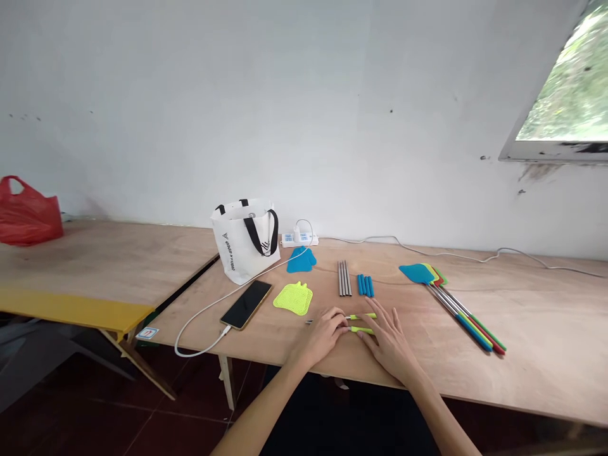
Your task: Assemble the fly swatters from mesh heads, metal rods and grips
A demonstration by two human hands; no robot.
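Note:
My left hand (pixel 323 337) rests on the wooden table (pixel 522 354) with its fingers curled over a thin metal rod with a yellow-green grip (pixel 361 316). My right hand (pixel 389 339) lies flat beside it, fingers spread, fingertips touching a second yellow-green grip (pixel 363 330). Just beyond the hands lie a yellow-green mesh swatter head (pixel 293 298), a blue swatter head (pixel 301 259), several bare metal rods (pixel 344 278) and blue grips (pixel 365 285).
Several assembled fly swatters (pixel 451 301) lie to the right. A phone (pixel 246 303) on a white cable lies to the left, by a white tote bag (pixel 245 239) and a power strip (pixel 299 239). A red plastic bag (pixel 27 212) sits on the neighbouring table.

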